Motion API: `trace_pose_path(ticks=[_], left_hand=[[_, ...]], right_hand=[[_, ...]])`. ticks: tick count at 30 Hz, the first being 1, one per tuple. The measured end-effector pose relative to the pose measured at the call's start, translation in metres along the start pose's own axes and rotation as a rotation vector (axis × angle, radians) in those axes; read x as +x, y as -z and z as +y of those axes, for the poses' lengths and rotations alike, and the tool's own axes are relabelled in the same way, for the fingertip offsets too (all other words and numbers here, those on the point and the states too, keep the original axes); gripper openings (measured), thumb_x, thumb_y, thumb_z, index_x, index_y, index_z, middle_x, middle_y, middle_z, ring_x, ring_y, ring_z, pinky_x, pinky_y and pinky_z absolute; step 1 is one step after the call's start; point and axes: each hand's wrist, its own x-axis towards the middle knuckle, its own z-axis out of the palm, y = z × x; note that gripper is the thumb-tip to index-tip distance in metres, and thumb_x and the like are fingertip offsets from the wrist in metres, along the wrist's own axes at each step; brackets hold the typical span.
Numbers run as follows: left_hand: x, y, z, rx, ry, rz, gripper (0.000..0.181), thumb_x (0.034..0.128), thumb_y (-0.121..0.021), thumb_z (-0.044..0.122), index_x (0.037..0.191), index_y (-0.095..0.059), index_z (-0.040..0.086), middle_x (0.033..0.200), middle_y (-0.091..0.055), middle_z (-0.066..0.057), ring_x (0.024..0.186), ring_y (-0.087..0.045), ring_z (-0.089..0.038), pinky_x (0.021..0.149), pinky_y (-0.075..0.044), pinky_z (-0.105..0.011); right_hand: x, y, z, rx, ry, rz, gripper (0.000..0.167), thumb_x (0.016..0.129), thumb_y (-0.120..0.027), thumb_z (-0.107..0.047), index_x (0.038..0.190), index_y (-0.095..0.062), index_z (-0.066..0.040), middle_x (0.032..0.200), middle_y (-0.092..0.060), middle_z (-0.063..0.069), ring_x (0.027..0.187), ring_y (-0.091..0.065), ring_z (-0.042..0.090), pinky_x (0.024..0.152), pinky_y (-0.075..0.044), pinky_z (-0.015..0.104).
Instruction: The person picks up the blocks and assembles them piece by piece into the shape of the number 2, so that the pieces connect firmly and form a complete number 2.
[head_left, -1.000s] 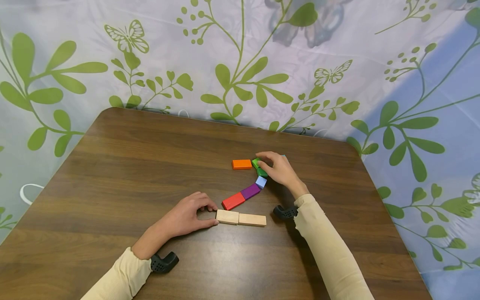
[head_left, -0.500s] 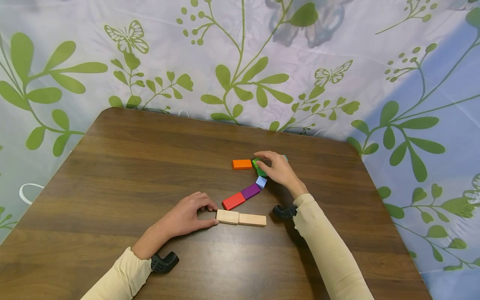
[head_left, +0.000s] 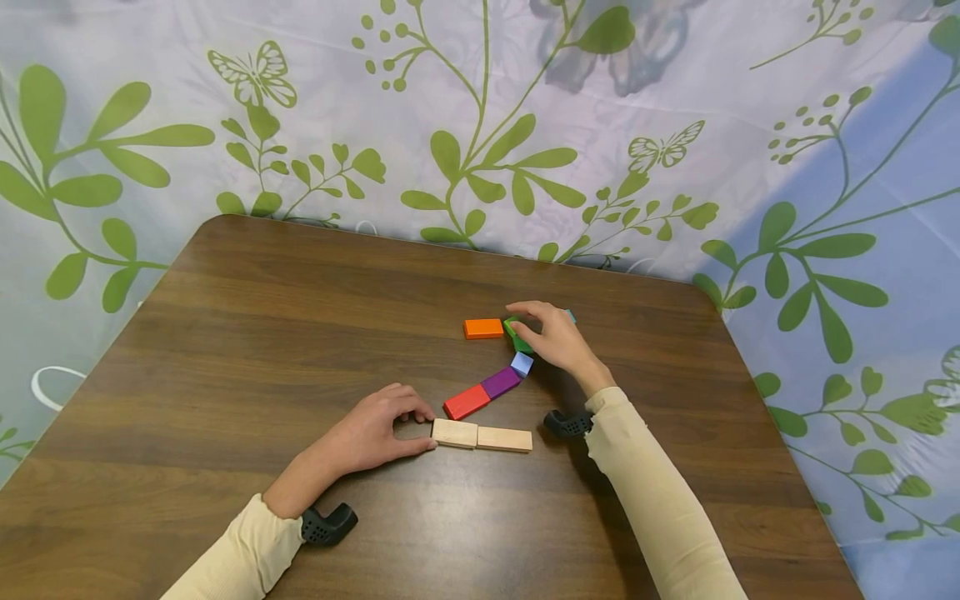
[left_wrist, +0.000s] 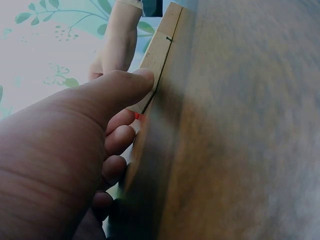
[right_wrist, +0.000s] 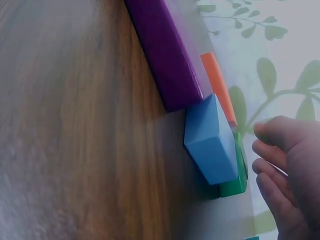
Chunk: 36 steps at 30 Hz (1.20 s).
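Note:
My left hand (head_left: 378, 429) pinches the left end of a plain wooden block (head_left: 454, 433), thumb on the near side, fingertips on the far side. A second wooden block (head_left: 505, 439) lies end to end with it. My right hand (head_left: 557, 337) is held over the light green block (head_left: 510, 325) and dark green block (head_left: 523, 345), partly covering them. In the right wrist view its loosely bent fingers (right_wrist: 272, 187) show a gap from the green block (right_wrist: 234, 186). A light blue block (head_left: 522, 364), purple block (head_left: 500, 383) and red block (head_left: 467, 402) continue the curved row.
An orange block (head_left: 483, 329) lies left of the green ones. Part of a teal block (head_left: 572, 316) shows behind my right hand. The brown wooden table (head_left: 300, 333) meets a leaf-patterned cloth (head_left: 322, 108) at its far edge. Dark wrist devices (head_left: 328, 525) hang below both wrists.
My right hand has shifted very slightly left, covering a bit more of the green blocks. The left hand and the other blocks stay where they were.

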Motion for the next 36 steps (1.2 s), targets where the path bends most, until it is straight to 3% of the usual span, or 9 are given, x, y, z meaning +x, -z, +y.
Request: trace_pose_path(ticks=[14, 36], left_hand=[[0.000, 0.000, -0.001, 0.004, -0.005, 0.002, 0.024, 0.0874, -0.084, 0.033, 0.106, -0.074, 0.021, 0.094, -0.062, 0.011, 0.089, -0.053, -0.006, 0.079, -0.048, -0.028], [0.000, -0.001, 0.000, -0.001, 0.013, -0.007, 0.025, 0.0875, -0.084, 0.034, 0.106, -0.074, 0.021, 0.094, -0.062, 0.011, 0.089, -0.053, -0.006, 0.078, -0.048, -0.028]], right_hand=[[0.003, -0.003, -0.007, -0.043, 0.032, -0.039, 0.041, 0.101, -0.069, -0.024, 0.138, -0.064, -0.008, 0.139, -0.065, 0.010, 0.126, -0.060, 0.032, 0.104, -0.049, 0.050], [0.013, -0.012, -0.010, -0.140, 0.043, -0.090, 0.043, 0.097, -0.074, -0.026, 0.136, -0.067, -0.010, 0.134, -0.068, 0.008, 0.132, -0.054, 0.031, 0.113, -0.041, 0.049]])
